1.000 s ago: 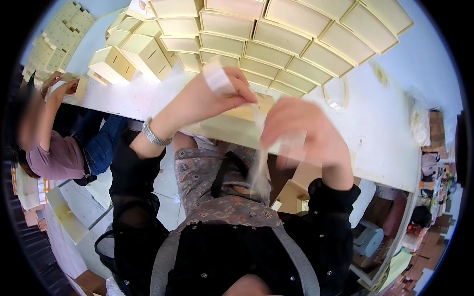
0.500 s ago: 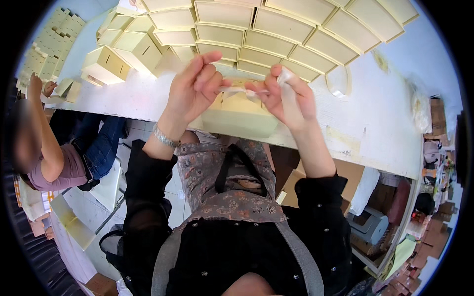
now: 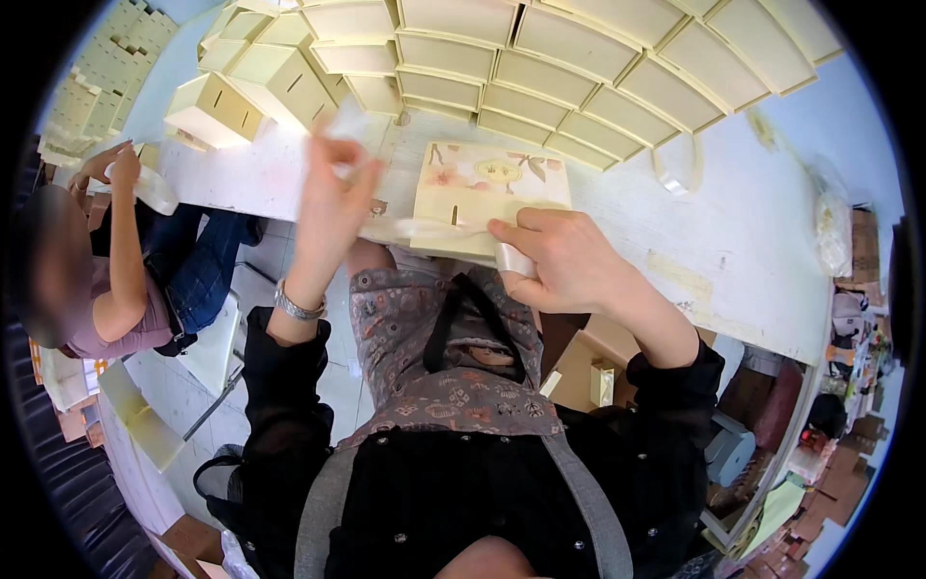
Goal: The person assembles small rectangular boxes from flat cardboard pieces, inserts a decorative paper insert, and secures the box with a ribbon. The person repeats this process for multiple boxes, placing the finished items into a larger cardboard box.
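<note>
Left hand (image 3: pixel 328 198) and right hand (image 3: pixel 569 261) pinch a ribbon (image 3: pixel 424 230) taut across the cream box (image 3: pixel 487 198); uneven pull could slip it off the box's edge.

sleeves: black, long | left wrist: silver bracelet (image 3: pixel 295 303) | top: grey floral

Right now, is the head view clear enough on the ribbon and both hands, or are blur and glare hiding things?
Head view: lighting is even and bright, no hard shadows. The left hand is slightly motion-soft; the right hand and cream box are sharp. The pale ribbon blends into the white table. Fisheye bends the stacked boxes near the rim.
</note>
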### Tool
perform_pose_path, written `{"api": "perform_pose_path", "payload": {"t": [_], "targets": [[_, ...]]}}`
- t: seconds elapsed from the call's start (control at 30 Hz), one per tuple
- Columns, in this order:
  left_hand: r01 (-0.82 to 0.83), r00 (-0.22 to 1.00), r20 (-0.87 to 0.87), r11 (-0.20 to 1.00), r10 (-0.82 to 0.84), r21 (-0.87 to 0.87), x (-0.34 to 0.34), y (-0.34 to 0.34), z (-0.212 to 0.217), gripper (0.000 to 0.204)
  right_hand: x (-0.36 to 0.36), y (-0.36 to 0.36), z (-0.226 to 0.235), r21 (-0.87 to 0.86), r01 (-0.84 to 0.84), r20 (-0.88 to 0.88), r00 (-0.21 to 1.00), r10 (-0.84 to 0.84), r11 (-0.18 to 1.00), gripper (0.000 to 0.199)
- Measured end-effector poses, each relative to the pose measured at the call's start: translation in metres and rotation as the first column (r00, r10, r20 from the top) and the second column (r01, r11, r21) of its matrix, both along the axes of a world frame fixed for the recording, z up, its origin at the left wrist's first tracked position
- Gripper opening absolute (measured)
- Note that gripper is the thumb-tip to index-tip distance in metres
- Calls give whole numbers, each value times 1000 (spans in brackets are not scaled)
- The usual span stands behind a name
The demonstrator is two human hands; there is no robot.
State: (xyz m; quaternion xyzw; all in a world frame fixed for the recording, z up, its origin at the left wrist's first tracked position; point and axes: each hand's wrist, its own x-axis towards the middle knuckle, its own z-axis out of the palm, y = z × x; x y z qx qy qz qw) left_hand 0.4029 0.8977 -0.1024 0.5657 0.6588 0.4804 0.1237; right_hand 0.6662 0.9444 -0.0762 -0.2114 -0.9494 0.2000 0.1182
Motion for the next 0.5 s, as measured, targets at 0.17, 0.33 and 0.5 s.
{"api": "perform_pose_path", "payload": {"t": [0.17,0.33,0.5], "targets": [[248,719,-673,969,-170,21,31,-33,36,48,3,-12,-3,148,-31,-60,997,40,989,74],[317,769,-449,882,-454,-349,22,-30,12,40,2,-13,-1,160,-63,-75,994,75,985,83],[432,666,-560,867,-492,-247,11,-36,20,30,4,-11,-15,124,-14,-151,988,32,992,68]]}}
